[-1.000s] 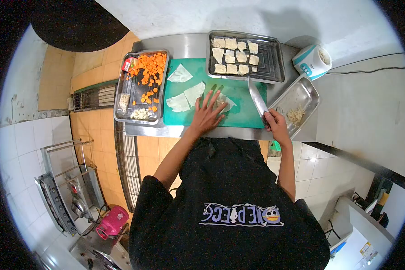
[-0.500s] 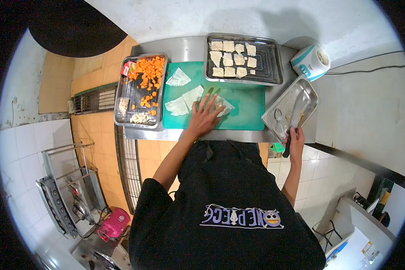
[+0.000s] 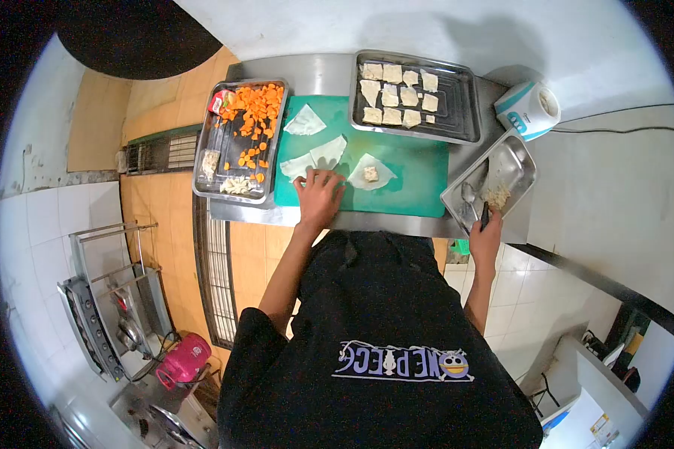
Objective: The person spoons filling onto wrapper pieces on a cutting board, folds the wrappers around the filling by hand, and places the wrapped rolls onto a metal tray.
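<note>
filled wrapper: a pale wrapper triangle (image 3: 360,181) is lying flat near the middle of the green cutting board (image 3: 416,183), and a small chunk of filling (image 3: 371,173) is resting on it.
cut wrappers: two wrapper pieces (image 3: 328,151) are lying edge to edge, left of the filled one; a third wrapper (image 3: 305,120) is lying above them on the board.
left hand: the left hand (image 3: 320,197) is reaching over the board, its fingers bending close together and touching the lower edge of the two pieces; whether they are pinching, i cannot tell.
right hand: the right hand (image 3: 485,236) is closing around a black-handled knife (image 3: 484,216) at the near end of the steel tray (image 3: 503,159); its blade is hard to make out.
steel tray: shredded filling (image 3: 498,196) and a spoon (image 3: 468,192) are sitting inside.
square pieces: pale squares (image 3: 408,96) are lying in rows in the dark baking tray (image 3: 457,105), whose near edge is overlapping the board.
carrot tray: chopped carrots (image 3: 256,105), a red packet (image 3: 219,102) and chopped white bits (image 3: 237,185) are filling parts of the left tray (image 3: 225,133).
table: a metal table (image 3: 314,72) is supporting everything.
</note>
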A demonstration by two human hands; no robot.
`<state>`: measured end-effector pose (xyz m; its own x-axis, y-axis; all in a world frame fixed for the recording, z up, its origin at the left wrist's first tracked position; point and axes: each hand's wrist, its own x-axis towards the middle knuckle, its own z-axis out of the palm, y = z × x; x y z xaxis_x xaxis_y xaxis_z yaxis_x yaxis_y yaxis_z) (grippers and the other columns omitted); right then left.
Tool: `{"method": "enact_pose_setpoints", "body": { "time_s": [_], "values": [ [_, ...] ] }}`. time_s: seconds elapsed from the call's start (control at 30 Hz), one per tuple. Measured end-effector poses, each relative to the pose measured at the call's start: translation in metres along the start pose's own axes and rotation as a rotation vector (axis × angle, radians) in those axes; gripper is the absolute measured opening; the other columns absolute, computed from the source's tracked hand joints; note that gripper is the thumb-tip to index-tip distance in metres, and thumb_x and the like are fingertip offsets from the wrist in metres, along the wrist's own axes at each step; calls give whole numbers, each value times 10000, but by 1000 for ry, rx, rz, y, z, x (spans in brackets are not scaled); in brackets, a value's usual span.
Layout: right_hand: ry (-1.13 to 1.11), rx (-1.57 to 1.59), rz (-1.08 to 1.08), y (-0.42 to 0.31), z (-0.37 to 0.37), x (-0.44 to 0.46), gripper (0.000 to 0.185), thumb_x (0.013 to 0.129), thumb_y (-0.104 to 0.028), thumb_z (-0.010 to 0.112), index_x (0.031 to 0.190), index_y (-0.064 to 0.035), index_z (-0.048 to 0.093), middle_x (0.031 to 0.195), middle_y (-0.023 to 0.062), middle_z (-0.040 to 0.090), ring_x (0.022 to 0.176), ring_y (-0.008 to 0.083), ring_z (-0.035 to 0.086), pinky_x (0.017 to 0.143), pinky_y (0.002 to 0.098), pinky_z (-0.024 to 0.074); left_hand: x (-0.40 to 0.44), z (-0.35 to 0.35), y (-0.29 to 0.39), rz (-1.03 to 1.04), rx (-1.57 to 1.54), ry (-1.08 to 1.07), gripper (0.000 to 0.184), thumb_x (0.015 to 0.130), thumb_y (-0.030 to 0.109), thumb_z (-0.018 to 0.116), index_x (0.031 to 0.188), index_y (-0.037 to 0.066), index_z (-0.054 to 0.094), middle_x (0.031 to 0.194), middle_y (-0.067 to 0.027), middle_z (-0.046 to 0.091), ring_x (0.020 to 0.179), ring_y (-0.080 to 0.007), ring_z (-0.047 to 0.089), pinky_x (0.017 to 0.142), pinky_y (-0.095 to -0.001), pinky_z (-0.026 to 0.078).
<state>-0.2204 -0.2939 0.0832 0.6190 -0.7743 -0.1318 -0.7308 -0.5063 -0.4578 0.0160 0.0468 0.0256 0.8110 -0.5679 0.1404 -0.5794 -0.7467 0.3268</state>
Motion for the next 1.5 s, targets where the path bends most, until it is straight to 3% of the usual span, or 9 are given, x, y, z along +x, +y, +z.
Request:
{"method": "enact_pose_setpoints", "body": {
  "time_s": [0.17,0.57,0.77,0.83,0.97,1.03,1.13,1.27,1.5],
  "values": [
    [-49,-90,-9,-21,-3,-6,568,944,-133,640,1468,-44,440,1383,290,512,1249,488,577,1033,563,502,12,-3,2,125,-26,-59,230,894,248,782,1122,234,751,1189,20,662,1203,-239,554,1002,-570,356],
    [-150,-166,71,-27,4,-6,669,960,-243,656,1571,-163,396,1442,263,484,1207,477,615,972,582,535,52,-2,-25,597,57,-95,197,871,291,754,1061,242,749,1174,37,659,1158,-230,574,995,-550,407],
    [-16,48,77,-41,7,-18,660,954,-132,604,1570,-130,366,1413,297,503,1256,504,566,1029,586,493,53,2,-23,640,108,-62,127,899,282,718,1006,213,713,1125,30,657,1121,-226,582,983,-533,416],
    [179,164,-61,-40,9,-32,647,936,-79,595,1549,-82,386,1411,292,516,1330,475,523,1114,542,445,52,-1,-21,635,81,-60,123,900,256,702,1012,203,712,1103,23,650,1118,-223,583,989,-537,425],
    [163,385,-188,-53,4,-69,641,915,-48,603,1529,-45,420,1456,265,506,1375,422,502,1180,487,385,53,-1,-18,631,53,-73,119,918,239,679,1020,185,704,1085,7,643,1111,-221,585,1000,-534,429],
    [-129,477,-253,-51,11,-81,617,912,-43,617,1506,-25,452,1493,238,492,1380,382,504,1195,460,363,57,-3,-18,647,63,-71,123,921,243,678,1026,182,699,1084,3,644,1115,-223,583,1002,-535,427],
    [-333,563,-283,-49,33,-82,616,912,-37,617,1506,-26,453,1478,223,498,1374,366,500,1183,462,375,62,-3,-19,674,79,-97,138,947,274,680,1054,188,695,1112,-2,653,1131,-229,578,1008,-539,421],
    [-269,590,-291,-50,69,-72,590,912,-39,620,1483,-25,474,1414,225,516,1333,380,511,1162,458,392,69,-1,-19,698,45,-149,162,969,295,684,1084,183,687,1151,-3,657,1141,-237,574,1009,-526,425],
    [-52,260,-313,-79,89,-62,486,905,-91,668,1381,-107,570,1316,217,509,1230,448,519,1070,497,451,79,-9,-12,691,41,-216,187,968,305,679,1084,160,659,1106,-33,632,1128,-251,588,1000,-464,462]
  ]
}}
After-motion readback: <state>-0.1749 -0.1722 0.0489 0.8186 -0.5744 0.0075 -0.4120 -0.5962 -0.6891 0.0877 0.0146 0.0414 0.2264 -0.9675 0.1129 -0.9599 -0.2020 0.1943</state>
